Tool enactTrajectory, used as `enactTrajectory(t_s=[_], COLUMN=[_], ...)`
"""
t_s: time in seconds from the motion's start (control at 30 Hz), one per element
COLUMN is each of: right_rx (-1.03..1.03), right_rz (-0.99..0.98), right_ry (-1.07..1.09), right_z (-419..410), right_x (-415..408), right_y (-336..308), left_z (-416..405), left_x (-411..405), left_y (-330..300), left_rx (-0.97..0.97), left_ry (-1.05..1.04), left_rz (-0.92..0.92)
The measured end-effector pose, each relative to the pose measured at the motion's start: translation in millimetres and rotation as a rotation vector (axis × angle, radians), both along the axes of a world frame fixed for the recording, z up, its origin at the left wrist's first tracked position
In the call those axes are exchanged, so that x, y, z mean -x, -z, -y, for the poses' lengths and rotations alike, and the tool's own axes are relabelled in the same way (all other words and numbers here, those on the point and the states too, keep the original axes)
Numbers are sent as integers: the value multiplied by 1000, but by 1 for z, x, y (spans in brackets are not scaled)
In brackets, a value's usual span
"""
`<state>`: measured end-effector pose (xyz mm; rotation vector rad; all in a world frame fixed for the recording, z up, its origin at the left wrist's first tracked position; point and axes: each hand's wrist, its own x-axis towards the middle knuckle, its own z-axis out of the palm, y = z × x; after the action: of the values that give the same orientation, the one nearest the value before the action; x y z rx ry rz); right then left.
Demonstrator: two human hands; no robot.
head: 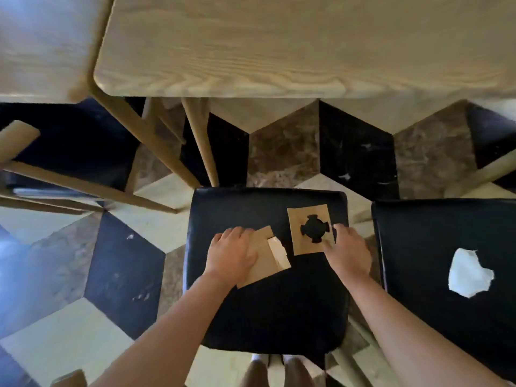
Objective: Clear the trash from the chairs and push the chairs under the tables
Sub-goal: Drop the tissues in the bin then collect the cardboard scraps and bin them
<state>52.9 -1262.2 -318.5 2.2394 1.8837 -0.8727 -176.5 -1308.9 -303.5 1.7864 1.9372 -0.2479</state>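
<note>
A black-cushioned chair (265,308) stands right below me, pulled out from the wooden table (293,46). Two pieces of brown cardboard lie on its seat. My left hand (231,254) rests on the folded cardboard piece (269,261), fingers curled over its far left edge. My right hand (349,252) touches the right edge of a square cardboard cup holder (300,241) with a round cut-out, thumb at its lower right corner. A second black chair (418,261) to the right carries a crumpled white paper scrap (467,273).
Another wooden table (36,43) is at the far left, with a dark-seated chair (69,146) and wooden legs beneath it. The floor (284,152) has black, brown and cream geometric tiles. My feet (276,370) show at the bottom edge.
</note>
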Motion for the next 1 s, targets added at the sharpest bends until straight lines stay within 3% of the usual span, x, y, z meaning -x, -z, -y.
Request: enactTrajectory(t_s=[0.2,0.47,0.77,1.0], right_rx=[74,1,2,-47], right_rz=[78,77,-164,-247], right_ry=[170,274,387,544], right_z=[1,3,9,19], right_x=[5,12,-3,-30], right_y=[72,92,76,-22], left_z=[-13,-2,7,21], left_x=[0,-3,-2,-18], left_y=[78,107,83,-2], left_rx=[87,59,156,164], left_ry=[-24,-82,-467,-779], left_rz=[-34,-93,168,528])
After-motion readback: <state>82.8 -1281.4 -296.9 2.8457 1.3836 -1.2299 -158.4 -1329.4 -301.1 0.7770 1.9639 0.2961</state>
